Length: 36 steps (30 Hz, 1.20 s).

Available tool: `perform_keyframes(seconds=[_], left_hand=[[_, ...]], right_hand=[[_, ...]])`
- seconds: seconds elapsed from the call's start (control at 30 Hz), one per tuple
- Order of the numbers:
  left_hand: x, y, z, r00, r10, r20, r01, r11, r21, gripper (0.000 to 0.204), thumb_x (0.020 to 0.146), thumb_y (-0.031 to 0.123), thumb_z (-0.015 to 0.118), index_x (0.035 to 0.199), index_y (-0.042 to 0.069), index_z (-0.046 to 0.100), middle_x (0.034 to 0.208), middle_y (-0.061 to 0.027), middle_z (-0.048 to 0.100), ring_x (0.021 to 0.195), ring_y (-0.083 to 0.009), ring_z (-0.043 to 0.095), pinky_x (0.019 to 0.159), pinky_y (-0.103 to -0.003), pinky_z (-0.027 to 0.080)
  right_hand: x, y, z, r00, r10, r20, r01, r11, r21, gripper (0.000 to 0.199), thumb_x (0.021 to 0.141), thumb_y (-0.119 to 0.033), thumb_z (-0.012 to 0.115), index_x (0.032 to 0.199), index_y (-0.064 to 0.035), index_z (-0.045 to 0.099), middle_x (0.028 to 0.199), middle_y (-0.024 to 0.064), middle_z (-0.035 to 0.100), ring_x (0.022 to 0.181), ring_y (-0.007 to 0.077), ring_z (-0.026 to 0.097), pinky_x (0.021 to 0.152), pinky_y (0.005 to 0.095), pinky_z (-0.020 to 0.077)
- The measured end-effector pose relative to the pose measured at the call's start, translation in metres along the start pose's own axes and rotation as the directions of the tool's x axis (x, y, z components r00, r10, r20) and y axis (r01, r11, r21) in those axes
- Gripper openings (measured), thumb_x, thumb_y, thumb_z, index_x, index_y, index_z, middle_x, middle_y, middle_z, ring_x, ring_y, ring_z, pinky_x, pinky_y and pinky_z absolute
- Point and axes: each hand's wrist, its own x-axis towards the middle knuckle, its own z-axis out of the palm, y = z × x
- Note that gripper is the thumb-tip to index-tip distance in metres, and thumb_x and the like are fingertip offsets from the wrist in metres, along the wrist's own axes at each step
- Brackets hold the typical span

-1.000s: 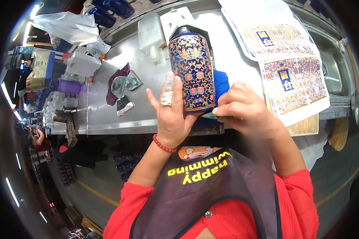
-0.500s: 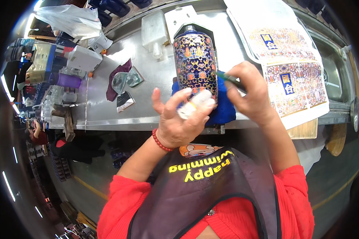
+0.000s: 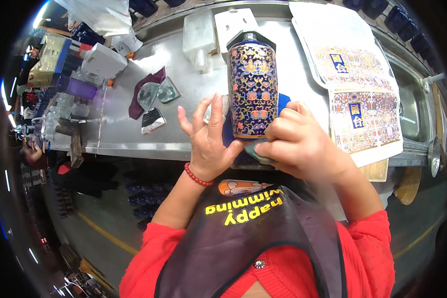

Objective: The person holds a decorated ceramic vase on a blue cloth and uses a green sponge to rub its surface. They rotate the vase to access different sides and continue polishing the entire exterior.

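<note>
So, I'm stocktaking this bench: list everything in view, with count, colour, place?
Patterned bottle: 1, dark blue, centre
Pad: 1, green, bottle's base
Cloth: 1, blue, beneath bottle
Printed sheet: 1 or more, multicoloured, right
Clear bottle: 1, colourless, table's back
Block: 1, white, behind bottle
Scraps: about 4, mixed, table's left
Container: 1, purple, far left
Dark bottles: several, blue, upper right
Sink: 1, silver, far right
Table: 1, silver, across middle
Other clutter: uncountable, mixed, far left
Apron: 1, dark, lower centre
Left hand: 1, bare, centre-left
Right hand: 1, bare, on pad
</note>
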Motion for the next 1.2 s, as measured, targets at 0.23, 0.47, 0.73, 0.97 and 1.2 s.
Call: perform_keyframes(seconds=[0.23,0.47,0.73,0.97,1.2], left_hand=[[0.006,-0.004,0.005,0.999,0.029,-0.046,-0.029,1.0,0.001,0.107,0.075,0.064,0.076,0.152,-0.001,0.041,0.132,-0.0156,0.061,0.138,-0.0353,0.041,0.116,-0.065,0.001],[0.013,-0.002,-0.005,0.998,0.018,0.068,-0.022,0.998,0.062,0.104,0.072,0.069,0.074,0.143,-0.003,0.052,0.123,-0.017,0.067,0.141,-0.0389,0.036,0.113,-0.069,0.002],[0.016,0.0,0.003,1.0,0.013,0.006,-0.013,1.0,-0.022,0.107,0.069,0.071,0.076,0.147,0.004,0.049,0.136,-0.0126,0.06,0.141,-0.0358,0.037,0.115,-0.069,0.001],[0.018,-0.001,-0.002,0.998,0.016,0.063,-0.016,1.0,0.002,0.117,0.064,0.071,0.079,0.145,-0.006,0.046,0.125,-0.0156,0.061,0.138,-0.0357,0.039,0.113,-0.071,0.007],[0.019,0.0,0.003,0.999,-0.004,0.039,0.007,0.998,-0.065,0.115,0.069,0.071,0.078,0.146,-0.006,0.042,0.137,-0.0167,0.055,0.136,-0.0367,0.04,0.114,-0.067,0.01]], right_hand=[[-0.008,-0.002,0.009,0.99,-0.004,-0.142,-0.024,0.98,-0.197,0.037,0.065,-0.003,0.083,0.1,-0.009,0.073,0.085,0.0046,0.06,0.075,0.0242,0.056,0.069,0.0381,0.0456],[-0.025,-0.011,0.016,0.945,0.169,-0.278,-0.227,0.955,-0.19,0.039,0.064,0.004,0.086,0.099,-0.0062,0.072,0.08,0.0049,0.058,0.072,0.0206,0.056,0.061,0.0345,0.0448],[-0.033,-0.016,0.02,0.949,0.195,-0.247,-0.24,0.956,-0.169,0.042,0.065,0.004,0.084,0.103,-0.0069,0.073,0.083,0.0043,0.06,0.072,0.0217,0.052,0.062,0.0335,0.0421],[-0.04,-0.019,0.015,0.765,0.636,-0.105,-0.504,0.692,0.517,0.015,0.087,-0.013,0.079,0.094,-0.0031,0.069,0.086,0.0037,0.065,0.075,0.0131,0.061,0.064,0.027,0.0488],[-0.037,-0.016,0.023,0.957,0.195,-0.217,-0.213,0.975,-0.062,0.027,0.076,-0.001,0.076,0.101,-0.006,0.068,0.089,0.0072,0.061,0.076,0.0242,0.057,0.073,0.0403,0.0464]])
